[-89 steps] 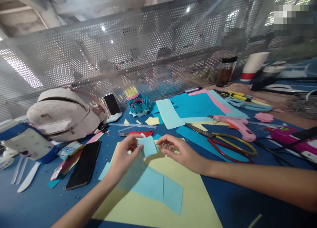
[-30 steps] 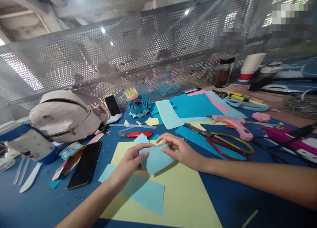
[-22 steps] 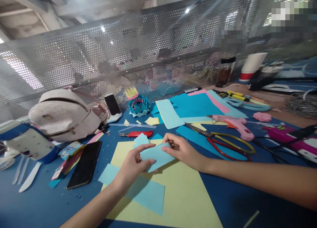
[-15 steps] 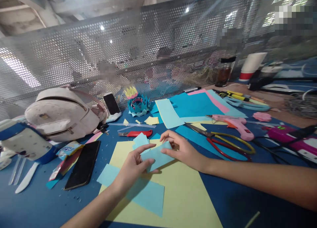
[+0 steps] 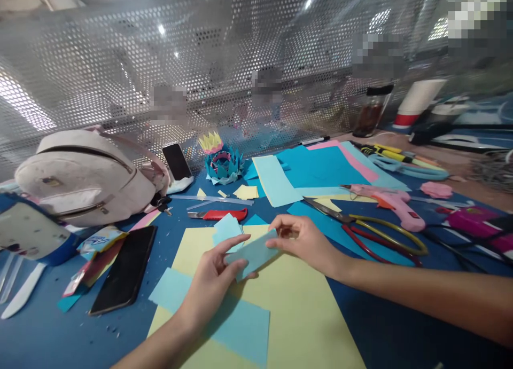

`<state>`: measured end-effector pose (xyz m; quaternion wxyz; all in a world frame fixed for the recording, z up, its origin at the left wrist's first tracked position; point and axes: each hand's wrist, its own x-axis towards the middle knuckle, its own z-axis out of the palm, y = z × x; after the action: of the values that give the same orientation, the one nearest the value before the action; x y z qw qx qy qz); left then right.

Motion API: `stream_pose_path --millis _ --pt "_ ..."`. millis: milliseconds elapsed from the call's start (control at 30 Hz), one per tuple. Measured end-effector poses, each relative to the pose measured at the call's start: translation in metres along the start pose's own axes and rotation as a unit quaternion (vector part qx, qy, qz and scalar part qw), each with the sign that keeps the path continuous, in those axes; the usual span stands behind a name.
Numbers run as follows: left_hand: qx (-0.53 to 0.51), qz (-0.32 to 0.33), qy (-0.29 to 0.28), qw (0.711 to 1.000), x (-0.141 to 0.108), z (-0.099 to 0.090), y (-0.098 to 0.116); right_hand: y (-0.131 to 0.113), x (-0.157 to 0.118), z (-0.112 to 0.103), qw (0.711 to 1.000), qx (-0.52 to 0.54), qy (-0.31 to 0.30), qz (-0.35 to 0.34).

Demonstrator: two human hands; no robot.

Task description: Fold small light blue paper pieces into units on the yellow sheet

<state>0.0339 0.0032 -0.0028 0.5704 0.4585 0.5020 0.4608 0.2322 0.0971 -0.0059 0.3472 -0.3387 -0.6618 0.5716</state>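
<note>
A small light-blue piece of paper (image 5: pixel 256 256) is held tilted between both hands, above a pale yellow sheet (image 5: pixel 308 315). My left hand (image 5: pixel 218 267) pinches its lower left end, thumb on top and index finger stretched out. At the upper right corner my right hand (image 5: pixel 298 238) grips it between thumb and curled fingers. Below my left wrist, a larger light-blue sheet (image 5: pixel 244 326) lies on the yellow one. Just beyond the hands are small light-blue pieces (image 5: pixel 226 227) in a loose pile.
Scissors (image 5: pixel 348 219), a pink glue gun (image 5: pixel 396 201) and cables lie to the right. A red cutter (image 5: pixel 224 214) and a blue paper flower (image 5: pixel 224 166) sit beyond. On the left are a black phone (image 5: pixel 124 273) and a backpack (image 5: pixel 88 182). A perforated metal screen (image 5: pixel 200 80) stands behind.
The camera view has shifted slightly downward. Both hands still hold the light-blue paper, and my right hand's fingers are a little more curled at its corner.
</note>
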Motion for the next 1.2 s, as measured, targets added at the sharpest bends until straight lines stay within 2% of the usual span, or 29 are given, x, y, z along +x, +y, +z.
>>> stream_pose_path --millis 133,233,467,667,933,1200 --pt "0.058 0.016 0.035 0.998 0.0 -0.001 -0.003 0.003 0.003 -0.003 0.999 0.033 0.006 0.013" --pt "0.063 0.009 0.05 0.997 0.002 -0.004 -0.007 0.002 0.005 -0.003 0.999 0.04 -0.004 0.011" --pt "0.081 -0.007 0.056 0.995 0.003 -0.006 -0.01 -0.003 0.003 -0.003 1.0 0.009 -0.008 -0.009" --pt "0.054 -0.019 0.052 0.997 0.003 -0.003 -0.008 -0.006 0.001 -0.005 0.999 -0.014 -0.027 -0.041" --pt "-0.029 -0.013 0.072 0.997 0.006 -0.009 -0.009 -0.008 0.0 -0.002 0.999 -0.016 -0.034 -0.038" --pt "-0.06 -0.022 0.061 0.996 0.007 -0.011 -0.008 -0.008 -0.001 -0.001 0.999 -0.035 -0.022 -0.034"
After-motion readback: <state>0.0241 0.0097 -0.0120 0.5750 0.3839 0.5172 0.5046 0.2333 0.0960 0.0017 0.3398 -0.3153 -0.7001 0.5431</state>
